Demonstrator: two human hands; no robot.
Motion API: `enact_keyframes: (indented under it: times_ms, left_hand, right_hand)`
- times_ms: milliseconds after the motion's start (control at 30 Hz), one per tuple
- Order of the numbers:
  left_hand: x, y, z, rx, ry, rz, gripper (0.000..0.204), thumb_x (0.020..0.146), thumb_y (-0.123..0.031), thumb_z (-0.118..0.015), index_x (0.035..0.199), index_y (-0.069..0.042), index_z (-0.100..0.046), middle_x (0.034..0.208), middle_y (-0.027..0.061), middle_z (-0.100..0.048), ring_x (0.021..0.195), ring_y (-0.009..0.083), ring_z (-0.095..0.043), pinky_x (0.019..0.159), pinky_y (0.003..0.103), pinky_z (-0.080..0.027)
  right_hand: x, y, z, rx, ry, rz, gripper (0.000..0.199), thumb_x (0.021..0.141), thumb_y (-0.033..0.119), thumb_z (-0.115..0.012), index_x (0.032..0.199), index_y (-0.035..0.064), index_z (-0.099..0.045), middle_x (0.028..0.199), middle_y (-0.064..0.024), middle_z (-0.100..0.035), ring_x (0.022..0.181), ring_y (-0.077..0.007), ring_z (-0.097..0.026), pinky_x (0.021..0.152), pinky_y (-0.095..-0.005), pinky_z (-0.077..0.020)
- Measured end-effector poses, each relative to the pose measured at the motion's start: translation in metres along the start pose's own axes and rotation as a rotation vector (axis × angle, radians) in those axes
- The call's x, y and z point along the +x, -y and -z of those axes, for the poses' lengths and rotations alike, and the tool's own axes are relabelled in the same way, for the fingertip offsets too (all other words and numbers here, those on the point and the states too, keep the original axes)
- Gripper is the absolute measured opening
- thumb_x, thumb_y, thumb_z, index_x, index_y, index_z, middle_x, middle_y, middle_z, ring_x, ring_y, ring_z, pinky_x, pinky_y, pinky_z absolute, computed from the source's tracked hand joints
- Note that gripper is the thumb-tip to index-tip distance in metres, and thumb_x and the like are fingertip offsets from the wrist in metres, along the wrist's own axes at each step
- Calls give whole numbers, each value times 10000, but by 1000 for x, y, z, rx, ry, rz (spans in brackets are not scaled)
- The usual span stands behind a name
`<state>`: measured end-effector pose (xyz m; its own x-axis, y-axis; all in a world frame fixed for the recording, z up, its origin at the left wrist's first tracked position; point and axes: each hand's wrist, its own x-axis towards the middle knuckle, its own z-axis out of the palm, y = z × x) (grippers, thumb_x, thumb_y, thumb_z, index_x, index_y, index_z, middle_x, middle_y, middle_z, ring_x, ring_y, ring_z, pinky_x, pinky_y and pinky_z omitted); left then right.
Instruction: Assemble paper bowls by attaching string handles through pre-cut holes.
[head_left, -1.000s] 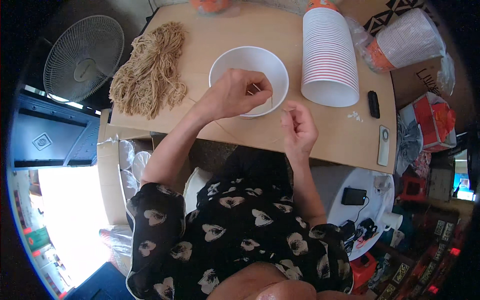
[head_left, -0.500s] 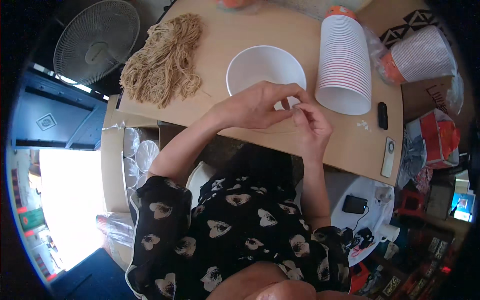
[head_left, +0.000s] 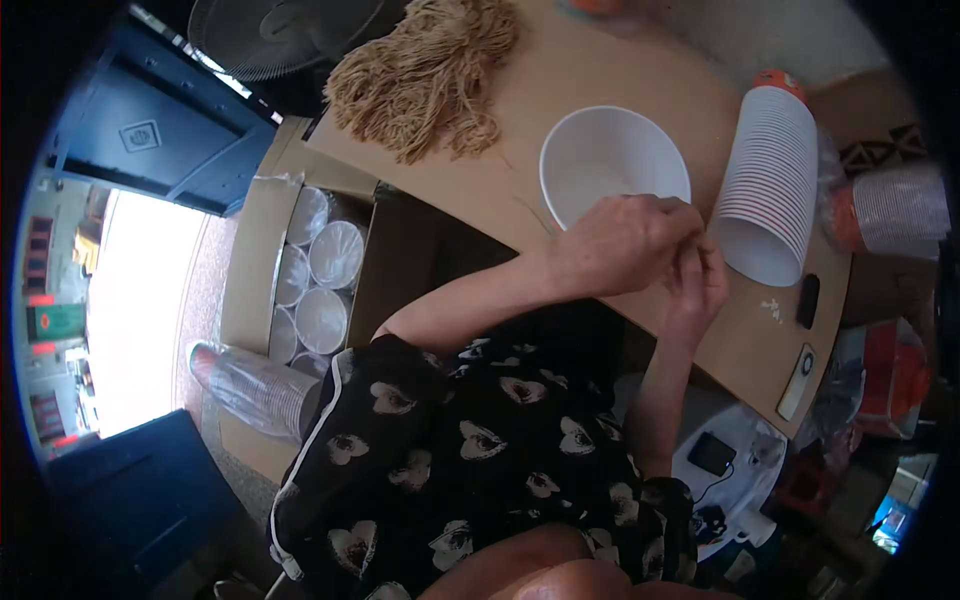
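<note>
In front of the white round tub (head_left: 590, 165), my left hand (head_left: 630, 243) and my right hand (head_left: 697, 285) meet, fingers bent and pinched together. Whatever lies between the fingertips is too small or hidden to make out. The left hand's back covers part of the tub's near rim. On the table's left lies a loose heap of tan strings (head_left: 425, 80), with a thin strand near the table edge. To the right of my hands, a tall stack of white tubs (head_left: 770, 170) rests on its side, its open mouth toward me.
A wrapped stack of cups (head_left: 895, 213) lies beyond the right edge. A black object (head_left: 808, 301) and a pale remote (head_left: 797, 381) sit on the table (head_left: 690, 75). Lower left stands a cardboard carton (head_left: 247, 285) of wrapped tubs. A white stool-like surface (head_left: 745, 480) is at lower right.
The whole view has turned, so the table and tubs appear shifted to the right. My left fingers, arched and apart before, are now drawn in against my right fingertips.
</note>
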<state>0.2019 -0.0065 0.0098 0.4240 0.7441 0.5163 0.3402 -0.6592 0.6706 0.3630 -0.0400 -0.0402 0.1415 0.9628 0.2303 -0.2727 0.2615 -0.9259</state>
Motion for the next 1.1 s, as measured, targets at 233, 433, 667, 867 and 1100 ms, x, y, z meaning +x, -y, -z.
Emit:
enact_keyframes:
  times_ms: [233, 433, 667, 867, 1100]
  left_hand:
    - [-70, -29, 18, 9, -362, -329, 392, 722, 12, -744, 1102, -64, -680, 1050, 85, -698, 862, 253, -685, 730, 351, -573]
    - [-212, 37, 30, 123, -519, -84, 258, 732, 70, -672, 937, -75, -612, 910, 80, -668, 728, 228, -635, 625, 307, -518]
    - [-382, 263, 76, 631, -405, 578, 301, 895, -90, -573, 1180, -19, -511, 1090, 277, -554, 1000, 484, -558, 807, 552, -491]
    - [-453, 403, 154, 802, -307, 1002, 469, 952, -200, -539, 1373, -7, -463, 1316, 295, -521, 1178, 444, -562, 994, 488, -488]
    - [-421, 466, 142, 647, -339, 1184, 575, 974, -309, -533, 1459, -87, -318, 1052, 335, -642, 991, 485, -664, 828, 541, -555]
  right_hand:
    - [-20, -7, -10, 104, 20, 7, 61, 980, 112, -594, 976, 52, -584, 785, 45, -502, 571, 7, -372, 471, -181, -242]
    - [-48, -4, -26, 173, -64, -100, 94, 1004, 138, -578, 967, 51, -582, 739, 19, -503, 527, -16, -351, 450, -193, -238]
    - [-69, 4, -30, 248, 31, -83, 122, 1021, 139, -557, 955, 39, -577, 677, 17, -465, 491, -18, -298, 445, -190, -227]
    - [-75, -9, -36, 202, -40, -104, 119, 1019, 128, -560, 951, 33, -576, 691, 16, -460, 512, -18, -318, 452, -183, -226]
    - [-69, -20, -43, 7, -158, -44, 143, 1040, 140, -525, 944, 39, -557, 692, 16, -445, 494, -14, -290, 449, -183, -226]
